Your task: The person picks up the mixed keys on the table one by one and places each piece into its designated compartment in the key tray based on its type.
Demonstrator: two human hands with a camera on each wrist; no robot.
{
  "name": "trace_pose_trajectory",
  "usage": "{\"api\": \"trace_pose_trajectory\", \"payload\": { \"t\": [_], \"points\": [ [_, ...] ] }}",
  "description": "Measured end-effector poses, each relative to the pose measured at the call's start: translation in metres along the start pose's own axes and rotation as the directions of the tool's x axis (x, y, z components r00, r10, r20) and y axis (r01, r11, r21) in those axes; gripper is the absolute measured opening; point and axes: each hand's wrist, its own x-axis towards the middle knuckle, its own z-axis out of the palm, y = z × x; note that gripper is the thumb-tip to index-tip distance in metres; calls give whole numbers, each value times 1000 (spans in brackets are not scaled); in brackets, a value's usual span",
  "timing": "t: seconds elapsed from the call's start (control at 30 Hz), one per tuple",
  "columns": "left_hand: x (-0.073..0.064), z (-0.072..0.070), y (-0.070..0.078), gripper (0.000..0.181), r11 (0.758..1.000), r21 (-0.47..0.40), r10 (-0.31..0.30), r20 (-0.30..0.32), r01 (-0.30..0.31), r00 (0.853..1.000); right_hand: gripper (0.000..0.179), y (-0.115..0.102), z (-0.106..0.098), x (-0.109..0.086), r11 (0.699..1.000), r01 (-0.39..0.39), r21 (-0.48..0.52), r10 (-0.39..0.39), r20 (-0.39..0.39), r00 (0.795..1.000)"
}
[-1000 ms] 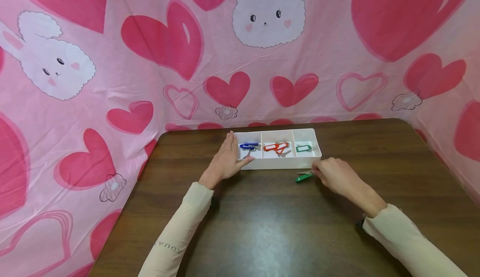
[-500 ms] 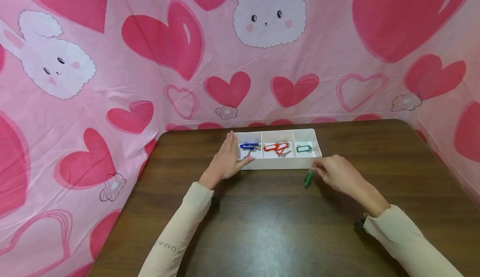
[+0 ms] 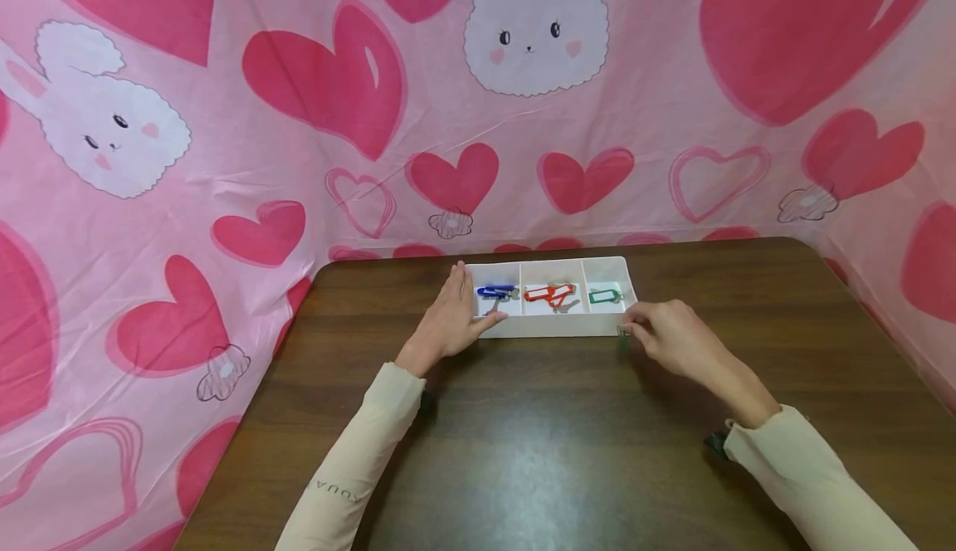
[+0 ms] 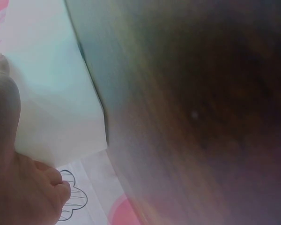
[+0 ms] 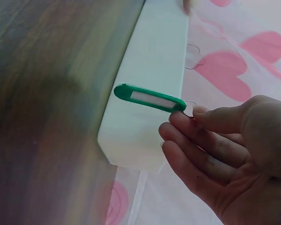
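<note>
A white three-compartment tray (image 3: 556, 325) lies near the table's far edge. My left hand (image 3: 448, 312) rests against its left end, fingers straight along the side and thumb (image 4: 4, 101) on the front wall. With thumb and index finger, my right hand (image 5: 220, 140) pinches the metal ring of a green key tag (image 5: 150, 98) just outside the tray's front right corner. The tag has a white label; its key is hidden. Inside the tray are blue key tags (image 3: 493, 292) at left, red key tags (image 3: 539, 294) in the middle and another green key tag (image 3: 603, 295) at right.
The brown wooden table (image 3: 515, 443) extends toward me from the tray. Behind it hangs a pink cloth (image 3: 441, 111) printed with hearts and rabbits, which also covers the sides.
The green key tag has left the tabletop and now hangs from my right fingers, mostly covered by the hand in the head view. My left hand and the tray stay put.
</note>
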Motion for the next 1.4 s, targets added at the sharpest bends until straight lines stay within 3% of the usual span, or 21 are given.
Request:
{"api": "trace_pose_trajectory", "payload": {
  "t": [0.3, 0.8, 1.03, 1.4],
  "points": [
    [-1, 0, 0, 116, 1000, -3, -4, 7, 4, 1000, 16, -7, -12, 1, 997, -56, 57, 55, 11, 998],
    [0, -2, 2, 116, 1000, 13, -9, 10, 9, 1000, 17, -16, -28, 5, 993, -55, 100, 63, -81, 995],
    [-1, -1, 2, 115, 1000, 10, -7, 7, 7, 1000, 12, -18, -34, 10, 996, -33, 86, 46, -162, 986],
    [0, 0, 2, 116, 1000, 12, -7, 2, 7, 1000, 12, -17, -47, 18, 983, -66, 169, 97, -180, 979]
  ]
}}
